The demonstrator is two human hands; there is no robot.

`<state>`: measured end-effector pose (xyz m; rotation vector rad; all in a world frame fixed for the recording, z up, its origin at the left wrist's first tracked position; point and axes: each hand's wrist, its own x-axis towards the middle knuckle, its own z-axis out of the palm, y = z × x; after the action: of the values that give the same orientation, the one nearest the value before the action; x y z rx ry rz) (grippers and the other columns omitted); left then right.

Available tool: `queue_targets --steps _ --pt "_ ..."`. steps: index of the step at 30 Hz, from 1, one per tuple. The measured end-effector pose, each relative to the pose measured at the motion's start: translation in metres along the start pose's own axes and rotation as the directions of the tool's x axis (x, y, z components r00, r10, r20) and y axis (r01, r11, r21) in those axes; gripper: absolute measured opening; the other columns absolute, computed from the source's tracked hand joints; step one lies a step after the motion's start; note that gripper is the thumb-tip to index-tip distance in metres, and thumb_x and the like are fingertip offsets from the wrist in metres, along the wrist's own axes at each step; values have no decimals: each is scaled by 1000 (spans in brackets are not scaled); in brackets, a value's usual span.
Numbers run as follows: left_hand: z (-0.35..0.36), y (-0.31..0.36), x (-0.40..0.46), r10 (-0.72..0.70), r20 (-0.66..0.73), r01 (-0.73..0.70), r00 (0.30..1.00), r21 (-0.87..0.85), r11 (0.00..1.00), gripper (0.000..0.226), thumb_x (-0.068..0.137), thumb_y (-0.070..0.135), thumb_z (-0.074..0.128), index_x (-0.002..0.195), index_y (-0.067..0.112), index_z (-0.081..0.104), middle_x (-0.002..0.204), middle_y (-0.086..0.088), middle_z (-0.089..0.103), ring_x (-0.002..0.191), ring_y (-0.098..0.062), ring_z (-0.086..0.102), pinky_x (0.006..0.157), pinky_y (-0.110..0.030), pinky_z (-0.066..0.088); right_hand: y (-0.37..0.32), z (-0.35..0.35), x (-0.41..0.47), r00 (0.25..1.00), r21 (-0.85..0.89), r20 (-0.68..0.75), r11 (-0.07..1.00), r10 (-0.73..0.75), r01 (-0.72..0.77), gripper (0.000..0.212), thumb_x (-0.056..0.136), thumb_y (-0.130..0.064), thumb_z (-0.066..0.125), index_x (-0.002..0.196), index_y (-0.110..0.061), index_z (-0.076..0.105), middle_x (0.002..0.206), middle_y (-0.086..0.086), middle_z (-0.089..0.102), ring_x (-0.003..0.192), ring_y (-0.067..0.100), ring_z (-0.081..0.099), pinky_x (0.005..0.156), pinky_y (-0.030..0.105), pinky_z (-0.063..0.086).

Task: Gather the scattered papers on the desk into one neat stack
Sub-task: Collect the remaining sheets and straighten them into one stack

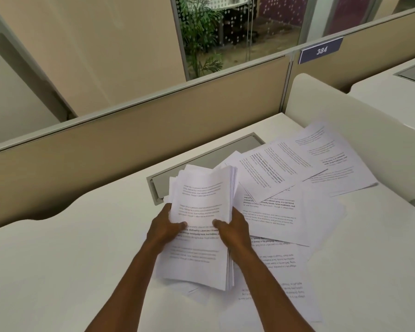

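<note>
Fingers (182, 225) of left hand (164, 227) and right hand (235, 227) clamping paper stack (201, 207) at both sides; loose sheets (297, 164) lying scattered right on worktop (70, 248).

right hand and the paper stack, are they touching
Touching. The head view shows the right hand gripping the paper stack at its right edge, thumb pressed on the top sheet; the left hand grips the opposite edge.
</note>
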<state>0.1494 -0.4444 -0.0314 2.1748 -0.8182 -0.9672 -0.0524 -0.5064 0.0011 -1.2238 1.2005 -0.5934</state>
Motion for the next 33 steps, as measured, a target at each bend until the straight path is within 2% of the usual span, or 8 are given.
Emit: queue_targets --steps 3,5,11,15,18,25,29,33 --pt "0 -2 -31 -6 -63 0 998 -90 996 79 68 50 80 136 33 44 130 1 62 114 -26 63 100 -50 53 -9 4 -33 993 -71 49 992 -105 108 43 86 -11 68 125 -26 61 113 -10 68 102 6 66 81 8 49" --pt "-4 -13 -55 -55 -117 35 992 -167 985 89 62 56 79 137 35 37 125 4 59 111 -26 64 97 -49 55 -8 10 -60 978 -132 121 974 -168 183 49 88 -24 68 135 -29 55 122 -13 64 111 4 61 96 18 49" --pt "-18 -66 -103 -245 -167 178 955 -338 924 118 45 61 87 145 29 34 125 -4 63 108 -25 67 95 -49 55 27 34 -78 962 -156 263 981 -69 113 61 90 -38 61 147 -32 39 139 -14 57 126 4 55 111 33 44" --pt "-44 -98 -133 -301 -194 239 934 -289 927 95 41 60 84 121 13 65 104 -6 77 89 -22 75 74 -38 59 35 45 -82 913 -31 406 999 49 -39 56 99 -37 55 143 -49 22 125 -31 48 117 -1 51 106 21 41" --pt "-62 -119 -157 -306 -293 244 906 -230 942 71 48 54 82 105 14 72 92 -5 79 82 -23 76 75 -40 59 50 69 -90 884 -54 458 995 95 -79 59 101 -42 49 151 -42 18 138 -16 53 123 8 54 109 31 45" --pt "-95 -171 -183 -370 -507 298 779 -220 929 68 66 47 83 121 12 64 113 -18 70 101 -38 66 91 -49 52 50 135 -103 868 -261 478 965 134 -5 61 102 -23 47 157 -24 18 151 5 45 136 22 46 112 29 38" --pt "-101 -196 -182 -439 -524 430 730 -147 891 63 82 39 80 133 9 58 129 -24 65 117 -46 59 101 -53 47 61 150 -115 861 -455 490 882 135 120 65 100 -27 50 156 -15 19 155 9 35 143 26 34 118 33 27" --pt "-93 -191 -175 -441 -623 547 646 -25 837 84 80 43 79 146 4 45 136 -36 50 125 -53 47 104 -59 42 67 123 -124 885 -355 464 906 -43 230 63 93 -36 62 148 -18 38 146 4 43 136 20 42 116 30 31"
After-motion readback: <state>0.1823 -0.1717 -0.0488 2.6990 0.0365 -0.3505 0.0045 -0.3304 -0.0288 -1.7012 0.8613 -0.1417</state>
